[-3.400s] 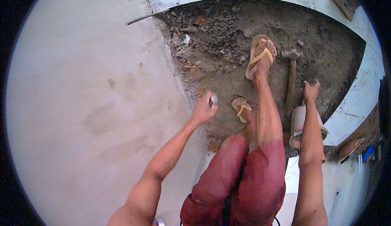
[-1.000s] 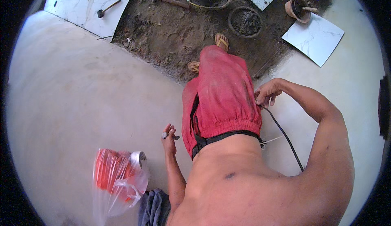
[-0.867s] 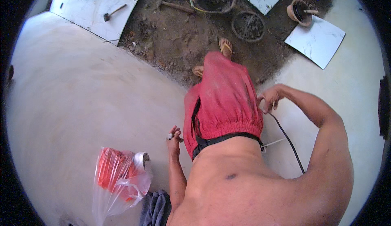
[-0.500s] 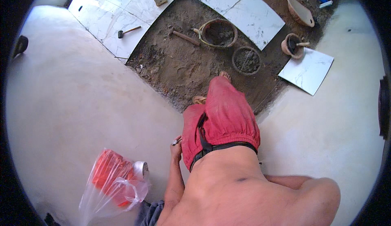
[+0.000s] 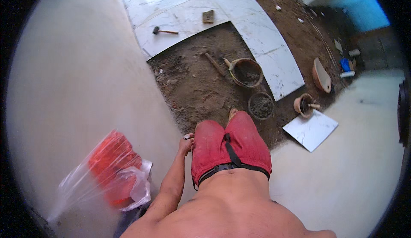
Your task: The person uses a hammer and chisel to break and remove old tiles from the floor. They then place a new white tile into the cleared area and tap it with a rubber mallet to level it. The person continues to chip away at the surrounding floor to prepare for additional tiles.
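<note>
My left hand [image 5: 186, 144] hangs beside my left thigh, its fingers curled round something small and whitish that I cannot make out. Next to it are my red trousers [image 5: 231, 148] with a black belt. Below and to the left of that hand, a clear plastic bag [image 5: 140, 182] holds a bright orange-red bundle [image 5: 112, 163]. My right hand is out of sight. Past my feet lies a patch of bare soil [image 5: 192, 88], with a basin of wet mortar [image 5: 247, 72] and a round bucket of mortar [image 5: 260, 106] on it.
White marbled tiles [image 5: 184, 17] border the soil, bearing a rubber mallet [image 5: 166, 31] and a brownish block [image 5: 208, 17]. A wooden-handled tool [image 5: 214, 64] lies on the soil. At right are a loose tile [image 5: 311, 130], a small bowl [image 5: 301, 104] with a handled tool, and an oval basin [image 5: 319, 76].
My view has tilted and turned, so the soil and tools sit lower in it. My legs are now side by side. My bent right arm has left the view; the left hand stays by my thigh.
</note>
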`<state>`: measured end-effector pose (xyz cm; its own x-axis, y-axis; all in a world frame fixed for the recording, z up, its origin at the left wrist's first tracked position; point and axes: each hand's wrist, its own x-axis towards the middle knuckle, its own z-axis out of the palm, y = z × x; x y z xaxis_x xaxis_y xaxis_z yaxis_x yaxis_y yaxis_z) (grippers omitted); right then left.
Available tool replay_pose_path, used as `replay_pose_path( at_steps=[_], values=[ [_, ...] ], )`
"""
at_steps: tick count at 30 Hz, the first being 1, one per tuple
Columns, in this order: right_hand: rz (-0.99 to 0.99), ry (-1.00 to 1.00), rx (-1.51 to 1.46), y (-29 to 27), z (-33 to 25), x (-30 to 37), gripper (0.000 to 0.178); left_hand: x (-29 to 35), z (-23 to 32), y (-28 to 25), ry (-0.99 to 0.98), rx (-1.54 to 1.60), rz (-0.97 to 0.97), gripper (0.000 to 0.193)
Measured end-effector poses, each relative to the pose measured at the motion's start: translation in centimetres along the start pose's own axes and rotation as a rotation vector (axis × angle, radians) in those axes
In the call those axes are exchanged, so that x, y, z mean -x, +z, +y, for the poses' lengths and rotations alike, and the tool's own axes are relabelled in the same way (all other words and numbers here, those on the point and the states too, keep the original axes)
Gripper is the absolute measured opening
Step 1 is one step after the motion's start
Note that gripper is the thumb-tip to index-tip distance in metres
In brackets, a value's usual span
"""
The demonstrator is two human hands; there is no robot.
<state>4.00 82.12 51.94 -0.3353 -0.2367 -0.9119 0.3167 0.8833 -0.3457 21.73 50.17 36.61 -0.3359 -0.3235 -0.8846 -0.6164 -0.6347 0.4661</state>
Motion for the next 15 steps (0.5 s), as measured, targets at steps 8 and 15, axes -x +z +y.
replay_pose_path(
  at_steps=[8, 15],
  values=[
    [0.037, -0.267, -0.027, 0.4, -14.3, -8.0, 0.042, -1.6, -2.9, -3.4, -0.054, -0.061, 0.039, 0.033],
    [0.054, -0.359, -0.115, 2.0, -21.5, -11.7, 0.038, -0.8, -2.9, -3.1, -0.119, -0.289, 0.069, 0.027]
  ],
)
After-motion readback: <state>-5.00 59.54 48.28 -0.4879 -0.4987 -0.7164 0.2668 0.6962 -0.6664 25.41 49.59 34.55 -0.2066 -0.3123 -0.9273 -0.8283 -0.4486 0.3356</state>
